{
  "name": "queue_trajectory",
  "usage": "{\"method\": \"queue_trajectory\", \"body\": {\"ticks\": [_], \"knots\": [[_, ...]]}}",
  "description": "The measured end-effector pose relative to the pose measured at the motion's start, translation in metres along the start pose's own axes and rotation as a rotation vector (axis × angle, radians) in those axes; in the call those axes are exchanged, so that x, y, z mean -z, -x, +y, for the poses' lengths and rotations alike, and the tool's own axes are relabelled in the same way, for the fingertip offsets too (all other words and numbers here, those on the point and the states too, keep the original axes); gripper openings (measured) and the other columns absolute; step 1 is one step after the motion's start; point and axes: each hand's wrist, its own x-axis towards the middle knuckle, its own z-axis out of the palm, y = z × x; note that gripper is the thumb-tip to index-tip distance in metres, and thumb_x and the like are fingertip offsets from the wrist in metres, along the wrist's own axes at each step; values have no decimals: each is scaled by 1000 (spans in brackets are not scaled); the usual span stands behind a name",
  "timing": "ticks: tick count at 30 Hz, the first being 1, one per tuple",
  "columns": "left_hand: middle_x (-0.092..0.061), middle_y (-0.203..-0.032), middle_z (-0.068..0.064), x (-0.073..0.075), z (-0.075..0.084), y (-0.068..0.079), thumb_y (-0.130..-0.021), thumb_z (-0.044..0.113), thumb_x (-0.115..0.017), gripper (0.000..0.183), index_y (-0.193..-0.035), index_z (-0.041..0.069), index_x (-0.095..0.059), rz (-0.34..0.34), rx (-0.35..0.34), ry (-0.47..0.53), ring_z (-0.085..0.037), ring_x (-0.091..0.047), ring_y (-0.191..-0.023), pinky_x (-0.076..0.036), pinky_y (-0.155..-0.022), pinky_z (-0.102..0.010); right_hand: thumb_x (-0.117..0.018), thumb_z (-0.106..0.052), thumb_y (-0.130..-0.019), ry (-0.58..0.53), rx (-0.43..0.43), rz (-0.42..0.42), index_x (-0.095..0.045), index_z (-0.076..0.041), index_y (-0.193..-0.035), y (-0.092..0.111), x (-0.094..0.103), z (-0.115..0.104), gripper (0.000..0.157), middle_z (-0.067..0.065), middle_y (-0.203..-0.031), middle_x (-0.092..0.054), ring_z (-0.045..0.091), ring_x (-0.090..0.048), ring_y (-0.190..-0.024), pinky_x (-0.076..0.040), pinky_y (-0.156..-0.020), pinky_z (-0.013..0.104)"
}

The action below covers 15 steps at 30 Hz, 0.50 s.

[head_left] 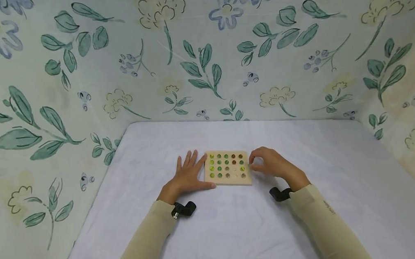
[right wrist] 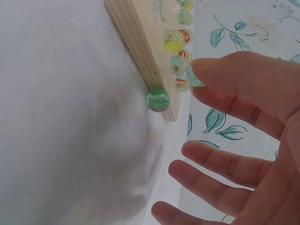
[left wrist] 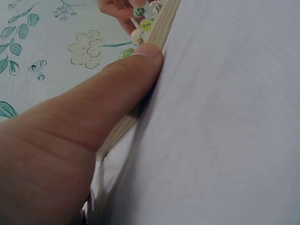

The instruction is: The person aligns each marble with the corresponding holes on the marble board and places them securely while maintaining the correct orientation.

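Observation:
A light wooden board (head_left: 230, 181) lies on the white cloth, with rows of glass marbles (head_left: 219, 161) in yellow, green, brown-red and clear. My left hand (head_left: 186, 177) is at its left side, fingers spread, with the thumb (left wrist: 140, 63) pressing the near edge and the index finger at the left corner. At the right side of the board, my right hand (head_left: 275, 164) pinches a pale blue-green marble (right wrist: 192, 77) between thumb and index finger; the other three fingers are extended apart. Below them in the right wrist view, a loose green marble (right wrist: 158, 100) sits against the board's side.
White cloth (head_left: 235, 230) covers the table on all sides of the board. Behind it and to both sides hangs a floral curtain (head_left: 204, 88). A black wrist camera (head_left: 280, 194) sits at the right cuff, another wrist camera (head_left: 185, 209) at the left.

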Motion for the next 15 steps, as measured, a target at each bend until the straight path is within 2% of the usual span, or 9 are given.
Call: {"method": "queue_trajectory", "body": {"ticks": [6,15], "knots": [[6,-161,-9,0,0,0,-70,78,-62,113,-156,27,-9,-3,-7,-13,-28,14,-146,16,-113,-53,-72,-17,-86,-34,17,10,-65,-17,-91,-4,-1,-9,9,9,-118,-61,30,-52,-114,-41,-100,50],[6,-161,-8,-1,-1,-1,-70,78,-62,113,-156,28,-9,3,-5,-9,-28,14,-146,16,-112,-53,-73,-19,-85,-63,-22,-4,-68,-19,-91,-11,-6,-16,7,22,-141,-44,42,-39,-131,-33,-107,57]]}}
